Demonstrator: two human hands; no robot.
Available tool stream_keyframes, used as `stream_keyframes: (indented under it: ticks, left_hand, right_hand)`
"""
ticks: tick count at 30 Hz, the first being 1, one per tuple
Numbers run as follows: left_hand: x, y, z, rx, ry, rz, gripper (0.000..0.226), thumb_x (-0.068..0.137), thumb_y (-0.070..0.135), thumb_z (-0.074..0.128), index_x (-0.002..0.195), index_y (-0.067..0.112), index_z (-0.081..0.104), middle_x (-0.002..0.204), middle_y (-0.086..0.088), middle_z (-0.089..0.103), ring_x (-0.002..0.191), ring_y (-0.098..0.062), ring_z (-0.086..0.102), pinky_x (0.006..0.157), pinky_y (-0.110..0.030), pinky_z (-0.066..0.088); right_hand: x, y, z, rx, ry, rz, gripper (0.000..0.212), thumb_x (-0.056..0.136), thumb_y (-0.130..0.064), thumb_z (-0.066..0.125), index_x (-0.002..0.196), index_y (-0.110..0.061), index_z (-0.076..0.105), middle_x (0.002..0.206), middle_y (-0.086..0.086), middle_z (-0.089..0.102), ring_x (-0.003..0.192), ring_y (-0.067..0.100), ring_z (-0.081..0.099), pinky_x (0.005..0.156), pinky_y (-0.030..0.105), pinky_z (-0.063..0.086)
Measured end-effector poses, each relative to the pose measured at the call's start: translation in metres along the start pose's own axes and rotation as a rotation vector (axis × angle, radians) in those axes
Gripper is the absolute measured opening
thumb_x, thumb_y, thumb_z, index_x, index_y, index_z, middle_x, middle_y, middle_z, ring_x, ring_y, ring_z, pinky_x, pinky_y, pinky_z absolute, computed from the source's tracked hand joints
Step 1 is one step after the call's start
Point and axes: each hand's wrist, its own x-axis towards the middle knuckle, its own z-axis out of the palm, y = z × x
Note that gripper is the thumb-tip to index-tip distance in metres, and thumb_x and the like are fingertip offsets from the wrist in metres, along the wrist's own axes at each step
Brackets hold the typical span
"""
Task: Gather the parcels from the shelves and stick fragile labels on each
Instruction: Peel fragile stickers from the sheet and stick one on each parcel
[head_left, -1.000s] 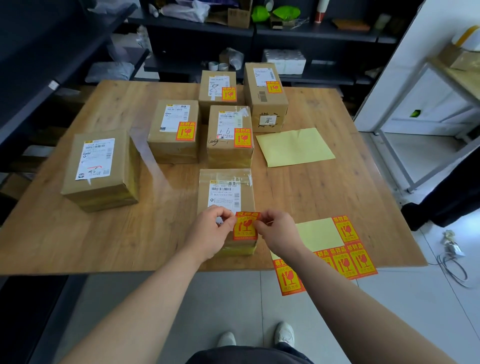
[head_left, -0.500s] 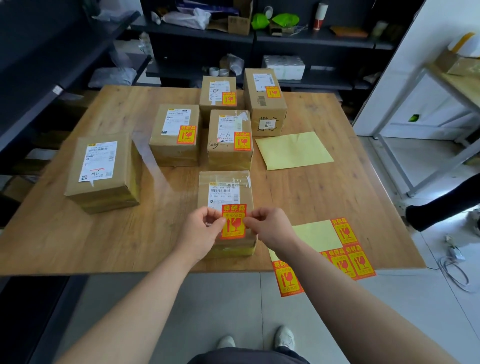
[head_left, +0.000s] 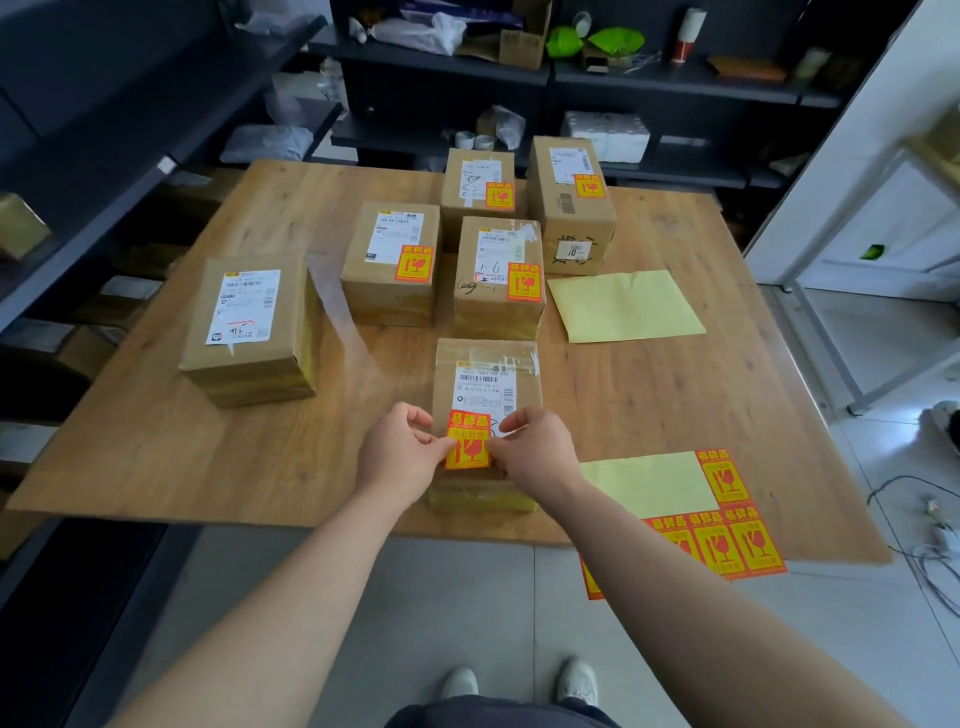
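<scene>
A small brown parcel (head_left: 485, 364) lies at the near edge of the wooden table (head_left: 156, 441). A red and yellow fragile label (head_left: 469, 440) sits over its near half, pinched at its left edge by my left hand (head_left: 400, 454) and at its right edge by my right hand (head_left: 537, 452). Whether the label lies flat on the cardboard I cannot tell. Several labelled parcels stand behind it, the nearest (head_left: 498, 275) directly beyond. A larger parcel (head_left: 249, 327) at the left carries no fragile label.
A sheet of fragile labels (head_left: 727, 540) on yellow backing overhangs the table's near right corner. A bare yellow backing sheet (head_left: 623, 306) lies at centre right. Dark shelves (head_left: 441, 62) with bags and boxes run behind and to the left. Cables (head_left: 930, 540) trail on the floor at right.
Both hands carried the label from the parcel's near right corner leftward and slightly further up onto its top face, just below the white shipping label.
</scene>
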Motion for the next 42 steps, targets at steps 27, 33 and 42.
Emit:
stream_keyframes:
  ticks: [27,33,42]
  left_hand:
    - [0.008,0.0,-0.005,0.015,0.011,-0.11,0.038,0.071,0.031,0.082,0.091,0.021,0.051,0.088,-0.002,0.066,0.071,-0.016,0.066,0.054,-0.025,0.053]
    - [0.009,-0.001,-0.006,0.015,0.012,-0.113,0.039,0.07,0.03,0.082,0.092,0.019,0.052,0.089,-0.004,0.066,0.075,-0.019,0.066,0.06,-0.03,0.055]
    - [0.008,-0.004,-0.012,0.0,0.03,-0.133,0.039,0.071,0.031,0.081,0.095,0.019,0.052,0.09,-0.004,0.066,0.073,-0.018,0.066,0.052,-0.024,0.048]
  right_hand:
    - [-0.006,-0.002,0.006,-0.124,0.048,-0.115,0.016,0.081,-0.025,0.07,0.088,-0.025,0.056,0.078,-0.012,0.058,0.069,0.005,0.058,0.058,0.025,0.052]
    - [-0.007,-0.004,0.005,-0.123,0.043,-0.101,0.017,0.081,-0.026,0.071,0.089,-0.024,0.057,0.079,-0.011,0.06,0.068,0.004,0.058,0.05,0.02,0.044]
    - [-0.006,-0.009,0.012,-0.146,0.061,-0.116,0.017,0.083,-0.027,0.07,0.09,-0.025,0.056,0.083,-0.008,0.062,0.071,0.007,0.06,0.06,0.026,0.054]
